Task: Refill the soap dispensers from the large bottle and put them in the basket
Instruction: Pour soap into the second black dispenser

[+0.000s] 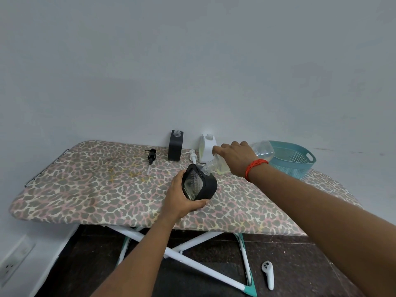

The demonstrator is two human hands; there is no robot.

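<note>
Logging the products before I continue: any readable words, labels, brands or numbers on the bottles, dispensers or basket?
No readable text anywhere.
The large bottle, tilted dispenser, standing black dispenser, white dispenser, basket: no label or print shows in this view.

ironing board cover (107, 189): leopard print, grey-brown spots and pink on cream
held dispenser (209, 185): black, with a clear diamond-textured panel
rear dispenser (175, 149): black
other rear dispenser (206, 150): white
large bottle (262, 150): clear, pale yellow liquid inside
basket (289, 166): teal, perforated walls
pump (151, 156): black
other pump (192, 156): white
wrist thread (256, 166): red-orange
board legs (150, 241): white, teal feet
floor (300, 264): dark brown
wall (192, 61): pale grey
</note>
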